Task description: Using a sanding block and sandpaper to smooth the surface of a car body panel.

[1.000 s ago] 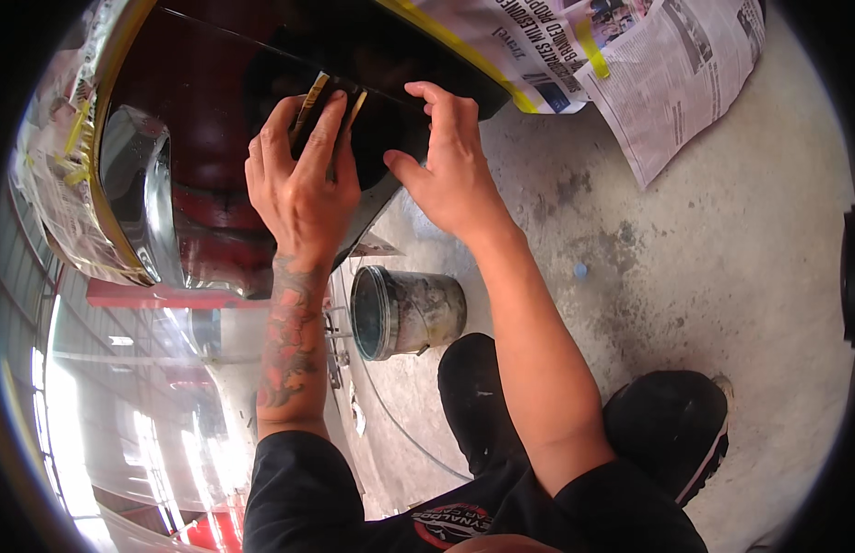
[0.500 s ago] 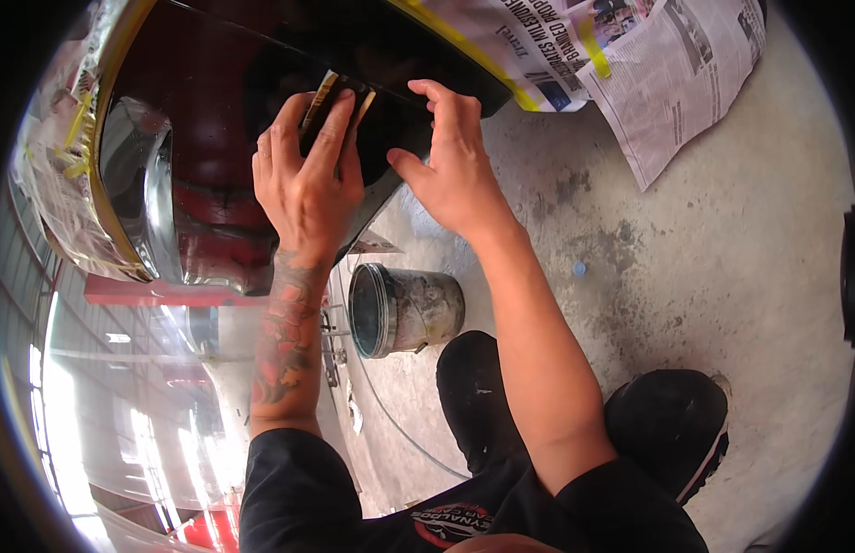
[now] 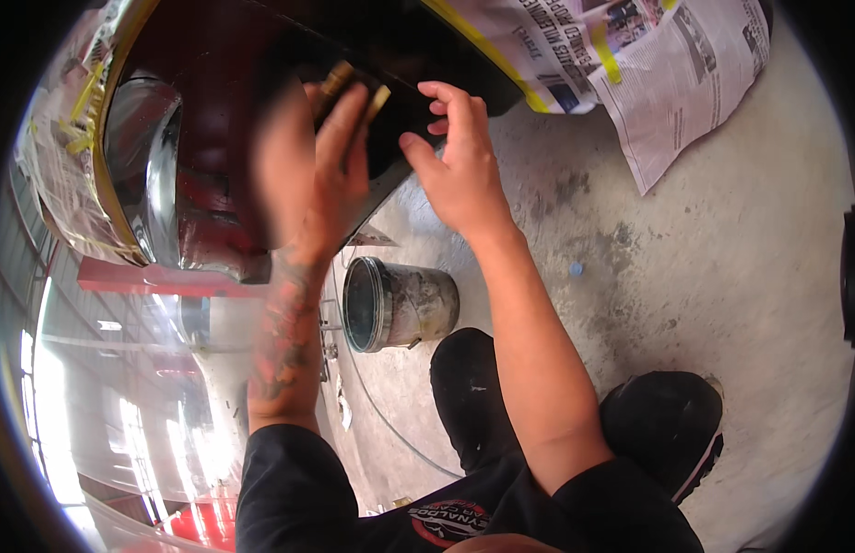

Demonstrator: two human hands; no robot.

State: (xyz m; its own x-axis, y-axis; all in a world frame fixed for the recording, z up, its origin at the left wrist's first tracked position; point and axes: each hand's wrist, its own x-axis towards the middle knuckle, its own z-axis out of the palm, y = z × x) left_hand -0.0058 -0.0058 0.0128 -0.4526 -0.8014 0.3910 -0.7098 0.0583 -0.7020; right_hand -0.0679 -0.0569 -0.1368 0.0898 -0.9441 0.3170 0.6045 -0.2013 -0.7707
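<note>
The left hand point(image 3: 303, 175) (blurred) is grasping a yellow-edged dark block point(image 3: 336, 79); the right hand point(image 3: 457, 166) is curving loosely open.

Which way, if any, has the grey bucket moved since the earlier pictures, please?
No; judged against the blue disc on the floor, the bucket stays put to its left; only the camera's view shifts slightly.

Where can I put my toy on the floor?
Bare floor lies right of the right forearm, between the newspaper and the right shoe, past a small blue spot. It's crowded near the bucket, and at the car panel by the left hand and right hand.
</note>
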